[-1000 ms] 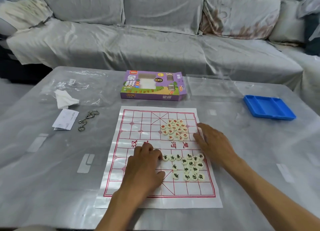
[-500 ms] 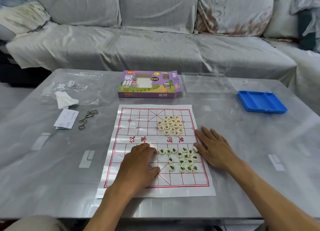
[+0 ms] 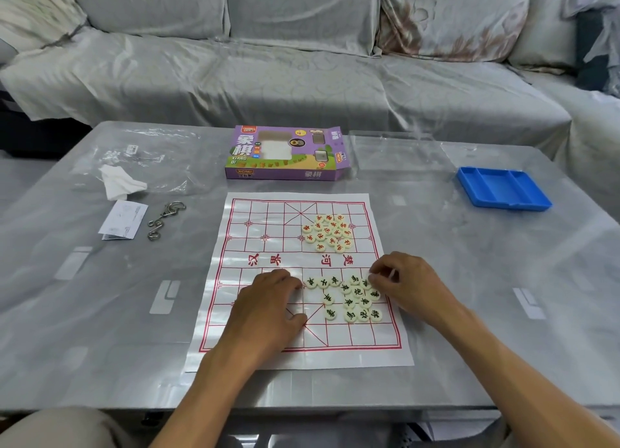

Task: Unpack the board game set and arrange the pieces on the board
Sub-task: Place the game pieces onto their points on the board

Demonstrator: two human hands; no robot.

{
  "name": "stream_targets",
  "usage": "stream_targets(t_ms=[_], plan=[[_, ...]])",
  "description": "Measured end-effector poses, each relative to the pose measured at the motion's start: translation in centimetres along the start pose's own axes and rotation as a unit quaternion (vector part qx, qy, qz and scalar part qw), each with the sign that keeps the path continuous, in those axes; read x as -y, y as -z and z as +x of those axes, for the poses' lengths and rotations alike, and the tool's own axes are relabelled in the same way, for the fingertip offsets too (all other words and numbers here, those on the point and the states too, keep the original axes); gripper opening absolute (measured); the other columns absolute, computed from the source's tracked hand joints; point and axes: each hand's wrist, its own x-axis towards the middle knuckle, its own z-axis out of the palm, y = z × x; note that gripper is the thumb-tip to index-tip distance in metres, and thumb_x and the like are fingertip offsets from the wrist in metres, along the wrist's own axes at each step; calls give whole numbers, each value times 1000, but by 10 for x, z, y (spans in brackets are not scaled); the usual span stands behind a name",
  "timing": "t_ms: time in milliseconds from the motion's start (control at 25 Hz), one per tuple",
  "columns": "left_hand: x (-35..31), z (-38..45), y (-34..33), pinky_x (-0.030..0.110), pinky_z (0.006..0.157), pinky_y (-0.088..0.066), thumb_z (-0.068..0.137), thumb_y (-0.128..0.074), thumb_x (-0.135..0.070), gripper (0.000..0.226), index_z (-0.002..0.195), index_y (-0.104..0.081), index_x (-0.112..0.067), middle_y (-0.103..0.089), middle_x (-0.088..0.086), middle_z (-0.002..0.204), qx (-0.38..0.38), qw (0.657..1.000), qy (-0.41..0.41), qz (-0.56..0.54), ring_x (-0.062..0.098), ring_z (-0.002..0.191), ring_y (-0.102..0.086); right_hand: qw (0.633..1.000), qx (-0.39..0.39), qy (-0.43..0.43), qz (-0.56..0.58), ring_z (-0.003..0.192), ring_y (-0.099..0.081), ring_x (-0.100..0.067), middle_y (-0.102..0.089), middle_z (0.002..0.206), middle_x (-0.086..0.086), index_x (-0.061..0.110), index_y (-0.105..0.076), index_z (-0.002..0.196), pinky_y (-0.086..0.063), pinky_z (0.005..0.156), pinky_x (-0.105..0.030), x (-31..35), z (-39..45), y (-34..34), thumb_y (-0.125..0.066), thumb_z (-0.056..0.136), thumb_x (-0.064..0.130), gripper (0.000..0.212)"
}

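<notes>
Curled right hand (image 3: 407, 285) pinching a round cream disc (image 3: 366, 283); left hand (image 3: 271, 308) flat on glossy paper board (image 3: 268, 232).

One cam only, worn on the person's head, so no 2nd view to overlap with. It looks fwd and down from the near edge of the table (image 3: 100, 313), close above it. The board (image 3: 268, 246) sits mid-frame, straight ahead of the lens. Both forearms enter from the bottom edge toward the board. Beyond the board the view runs across the table's far edge to the sofa (image 3: 302, 78) filling the top of frame. Wide-angle lens: table edges bow outward either side of the board.
</notes>
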Motion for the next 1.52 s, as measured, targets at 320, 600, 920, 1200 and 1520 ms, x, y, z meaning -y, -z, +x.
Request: stream_targets(t_ms=[320, 600, 920, 1200, 1520], plan=[[0, -5, 5, 31, 101, -42, 83, -64, -46, 45, 125, -54, -31, -49, -16, 133, 9, 1000, 13, -13, 11, 124, -43, 1000, -26, 4, 4, 85, -59, -6, -64, 95, 13, 25, -67, 94, -53, 76, -31, 2, -4, -1, -61, 90, 32, 10], [14, -39, 11, 42, 119, 0, 79, -23, -83, 85, 151, -10, -40, 13, -13, 159, 108, 991, 60, 57, 14, 148, 9, 998, -60, -17, -15, 95, -53, -7, -60, 115, 11, 28, -61, 115, -45, 74, -23, -4, -8, -3, -53, 95, 37, 23], [20, -42, -1, 50, 116, 9, 75, -21, -83, 87, 150, -8, -42, 12, -8, 161, 85, 989, 75, 97, 18, 148, 15, 987, -39, 25, -152, 122, -48, -17, -45, 145, 11, 28, -48, 134, -42, 97, -34, 0, -34, -9, -43, 99, 36, 37], [26, -58, -3, 48, 117, 10, 82, -13, -80, 83, 152, 1, -38, 18, -7, 160, 102, 988, 50, 106, 18, 147, 19, 985, 56, -53, -157, 147, 14, -16, 11, 160, 10, 33, 5, 154, 2, 121, -37, -7, -94, -32, -16, 100, 54, 61], [5, -53, -8, 50, 118, 10, 88, -20, -73, 79, 153, 4, -34, 19, -2, 160, 134, 985, 44, 97, 21, 147, 20, 965, 83, -113, -222, 148, 15, -22, 16, 161, 7, 39, 11, 151, 0, 121, -44, -13, -102, -11, -9, 98, 58, 61]])
